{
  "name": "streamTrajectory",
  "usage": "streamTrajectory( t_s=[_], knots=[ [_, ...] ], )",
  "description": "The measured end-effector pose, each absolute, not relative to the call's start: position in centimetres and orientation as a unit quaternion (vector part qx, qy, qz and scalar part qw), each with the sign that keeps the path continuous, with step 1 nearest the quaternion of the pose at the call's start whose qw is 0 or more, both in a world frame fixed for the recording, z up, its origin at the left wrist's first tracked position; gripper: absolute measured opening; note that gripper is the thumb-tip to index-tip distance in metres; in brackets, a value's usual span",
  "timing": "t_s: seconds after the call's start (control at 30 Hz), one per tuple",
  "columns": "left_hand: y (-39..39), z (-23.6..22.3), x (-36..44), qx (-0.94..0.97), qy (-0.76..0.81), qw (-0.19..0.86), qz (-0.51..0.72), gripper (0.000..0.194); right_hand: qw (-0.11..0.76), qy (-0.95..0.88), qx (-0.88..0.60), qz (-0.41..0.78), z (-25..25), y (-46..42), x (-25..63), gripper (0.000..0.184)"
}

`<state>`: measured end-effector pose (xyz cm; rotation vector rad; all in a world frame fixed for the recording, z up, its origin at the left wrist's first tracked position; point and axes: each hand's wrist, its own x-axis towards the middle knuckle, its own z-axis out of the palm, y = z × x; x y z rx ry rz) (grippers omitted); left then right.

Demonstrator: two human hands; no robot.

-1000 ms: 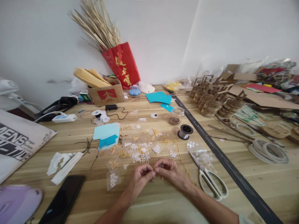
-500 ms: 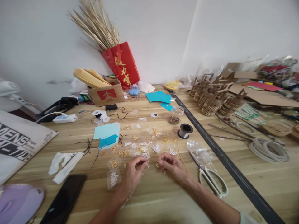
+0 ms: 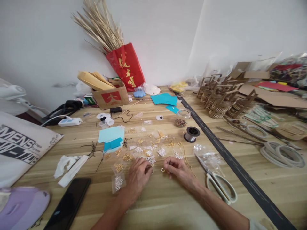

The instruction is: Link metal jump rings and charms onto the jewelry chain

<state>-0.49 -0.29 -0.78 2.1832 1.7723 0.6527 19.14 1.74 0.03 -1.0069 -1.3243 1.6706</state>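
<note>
My left hand is closed in a pinch just in front of the small bags of findings. A small ring shows at its fingertips, and a bit of thin silver chain hangs below them; the rest of the chain is mostly hidden by the hand and wrist. My right hand, thumb and forefinger together, pinches a small gold ring. A gap separates the two hands. Beyond them lie silver rings in a heap and gold pieces. A gold chain runs beside my right hand.
White-handled scissors lie right of my right forearm, near a clear plastic bag. A wire spool stands farther back. On the left are a black phone and a bag of silver links. Wooden baskets crowd the right.
My left hand has turned so its back faces up more, and less of the silver chain shows. My right hand keeps its pinch on the gold ring. The view has shifted slightly.
</note>
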Motion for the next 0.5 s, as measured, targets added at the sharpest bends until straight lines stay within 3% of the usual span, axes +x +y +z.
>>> streamTrajectory(
  t_s=[0.5],
  knots=[
    [0.25,-1.67,0.03,0.770,0.583,0.136,0.220,0.011,0.371,-0.517,-0.398,0.661,-0.16,1.80,19.20,0.038]
  ],
)
